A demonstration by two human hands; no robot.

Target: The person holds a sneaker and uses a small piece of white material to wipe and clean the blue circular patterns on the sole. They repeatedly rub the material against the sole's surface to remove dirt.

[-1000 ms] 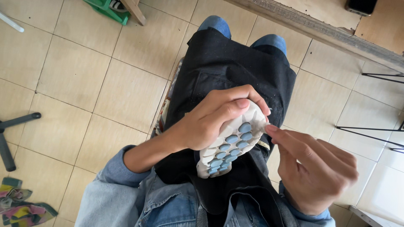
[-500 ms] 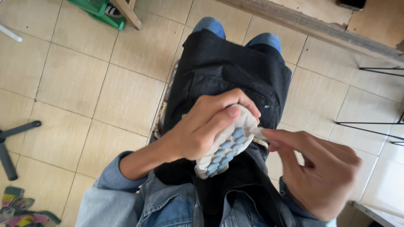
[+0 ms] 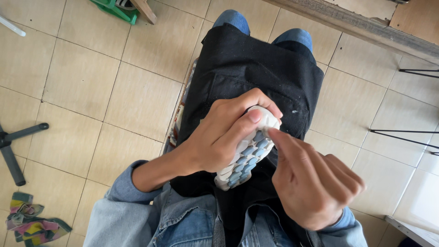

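Tiled floor [image 3: 82, 87] fills most of the view, beige squares with dark grout. Person sits over it, black apron [image 3: 260, 73] spread across the lap, blue jeans [image 3: 233, 18] showing at the knees past the apron's far edge, denim jacket [image 3: 151, 224] at the bottom. A wooden beam [image 3: 361, 23] runs along the top right. Black metal legs [image 3: 13, 146] lie at the left edge, thin black rods [image 3: 411, 137] at the right. Green plastic piece [image 3: 114, 9] at the top left, colourful rag [image 3: 32, 222] on the floor bottom left. Left hand [image 3: 219, 137] wraps around a shoe [image 3: 249, 153] held sole up over the apron, in the middle of the lap; fingers curl over the toe end, thumb pressed along the sole's edge, a firm grasp. Sole is white with rows of grey-blue oval lugs. Right hand [image 3: 315, 183] sits just right of the shoe, forefinger stretched out with its tip touching the sole near the toe, other fingers curled into the palm, grasping nothing. The 2 hands are close together, nearly touching at the shoe's toe.
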